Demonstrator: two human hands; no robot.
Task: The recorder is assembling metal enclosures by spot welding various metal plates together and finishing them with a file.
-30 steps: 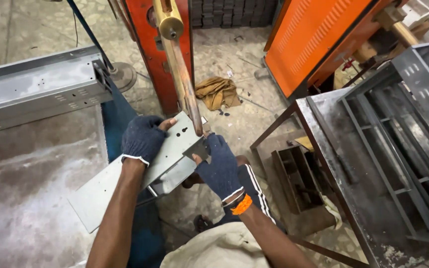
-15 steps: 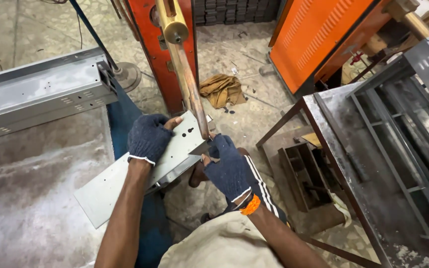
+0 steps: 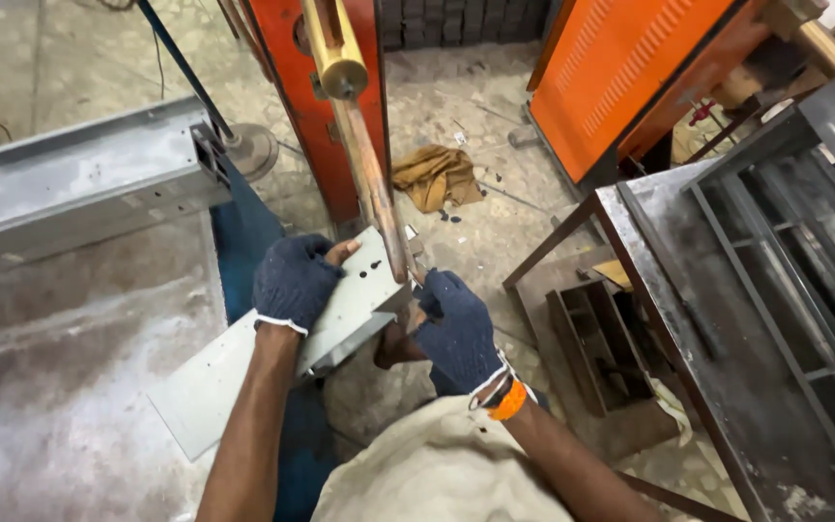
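Note:
Both my hands wear dark blue knit gloves. My left hand (image 3: 294,280) grips the top edge of a long grey sheet-metal piece (image 3: 244,372) with small holes. My right hand (image 3: 458,329) holds the same piece at its right end, under a copper-coloured rod (image 3: 371,174) that comes down from an orange machine (image 3: 326,116). The rod's tip meets the metal piece near my right thumb. An orange band (image 3: 507,403) is on my right wrist.
A grey metal channel (image 3: 70,188) lies at left on a worn work surface (image 3: 60,387). A dark metal frame table (image 3: 756,290) stands at right, with a brown compartment box (image 3: 596,348) below it. An orange cabinet (image 3: 620,77) and a brown rag (image 3: 435,176) are behind.
The view has shifted slightly. My hands and the metal piece stay under the rod, with my right hand now a little lower and to the right.

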